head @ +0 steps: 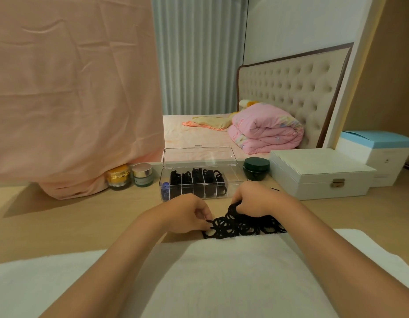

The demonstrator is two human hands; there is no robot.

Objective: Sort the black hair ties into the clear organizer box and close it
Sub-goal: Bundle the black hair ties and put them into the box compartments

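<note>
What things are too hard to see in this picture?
Head view:
- Pile of hair ties: near edge hidden under the white towel; count unclear.
- Right hand: fingertips buried in the pile.
- Blue thing in the organizer box's left end: too small to identify.
- Jar label: too small to read.

Your clear organizer box [166, 176] sits open on the tabletop, its hinged lid [199, 157] standing upright at the back. Dividers split it into narrow compartments, and several of them already hold packed black hair ties [199, 182]. The loose black hair ties [244, 226] lie in a tangled heap just in front of the box, close to you.
</note>
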